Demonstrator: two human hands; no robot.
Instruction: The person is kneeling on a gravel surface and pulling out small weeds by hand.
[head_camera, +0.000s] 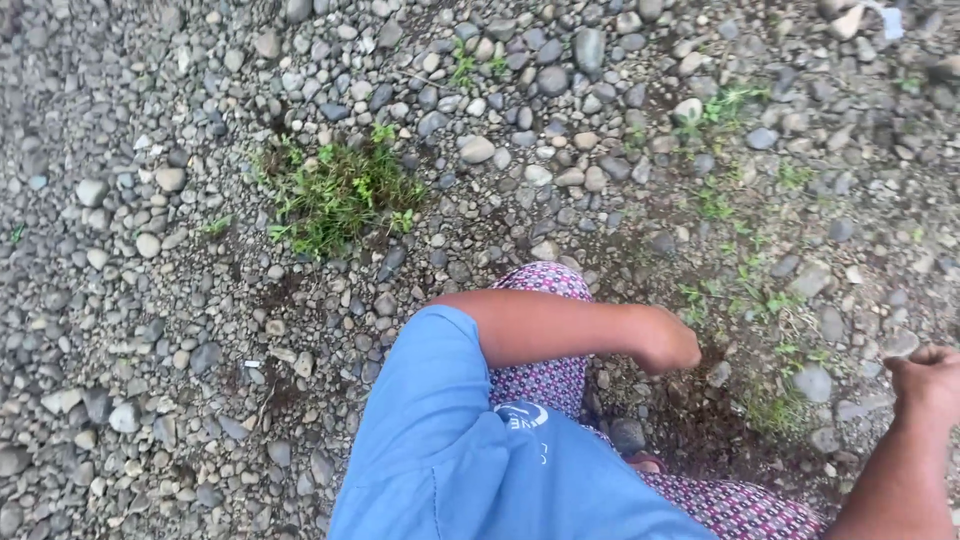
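We see our left hand (668, 342) down on the dirt patch (700, 410), right of the grass tuft (335, 195), fingers curled under and hidden, so we cannot tell their grip. Our right hand (925, 378), farther right of the tuft, is fisted, holding nothing visible. Our sleeve (440, 400) hides the gravel (130, 300) beneath.

A person's left hand (668, 342) and right hand (925, 378), both closed and empty, hang over gravel ground (150, 300); a grass tuft (335, 195) sits upper left.
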